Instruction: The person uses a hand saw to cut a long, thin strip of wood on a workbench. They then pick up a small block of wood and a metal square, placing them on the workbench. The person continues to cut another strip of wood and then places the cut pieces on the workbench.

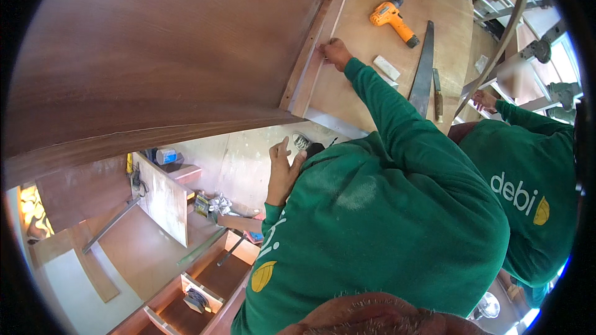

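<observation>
Head view: my own hands are out of sight, so I cannot tell their fingers. At one o'clock a co-worker's hand point(337, 54) presses narrowed fingers on the wooden strip point(315, 65) that edges the brown panel point(155, 43). The strip looks seated but not yet fixed, and the drill point(392, 20) lies idle further up.

Pale concrete floor point(242, 161), plywood offcuts point(162, 198), perhaps window frames point(546, 49) right
</observation>
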The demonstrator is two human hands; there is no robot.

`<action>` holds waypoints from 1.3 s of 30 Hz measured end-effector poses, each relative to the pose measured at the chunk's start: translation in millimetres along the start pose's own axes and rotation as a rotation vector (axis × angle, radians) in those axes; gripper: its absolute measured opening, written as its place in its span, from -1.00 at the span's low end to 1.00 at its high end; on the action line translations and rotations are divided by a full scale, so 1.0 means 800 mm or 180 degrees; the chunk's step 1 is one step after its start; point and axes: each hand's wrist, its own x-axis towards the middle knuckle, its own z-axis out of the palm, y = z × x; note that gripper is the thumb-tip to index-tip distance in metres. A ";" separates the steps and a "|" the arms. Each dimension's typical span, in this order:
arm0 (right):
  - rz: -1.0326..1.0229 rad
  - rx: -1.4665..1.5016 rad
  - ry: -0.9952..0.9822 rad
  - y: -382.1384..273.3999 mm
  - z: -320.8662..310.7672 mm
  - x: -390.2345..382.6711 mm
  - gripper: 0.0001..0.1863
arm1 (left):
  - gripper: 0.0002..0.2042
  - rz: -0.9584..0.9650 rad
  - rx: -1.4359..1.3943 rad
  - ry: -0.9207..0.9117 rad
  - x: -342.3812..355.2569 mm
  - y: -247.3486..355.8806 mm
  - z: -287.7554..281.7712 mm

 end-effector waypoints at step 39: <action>-0.0463 -0.2373 -0.0198 0.035 0.125 -0.058 -0.51 | -0.41 0.0114 0.0357 -0.1186 0.022 -0.033 -0.049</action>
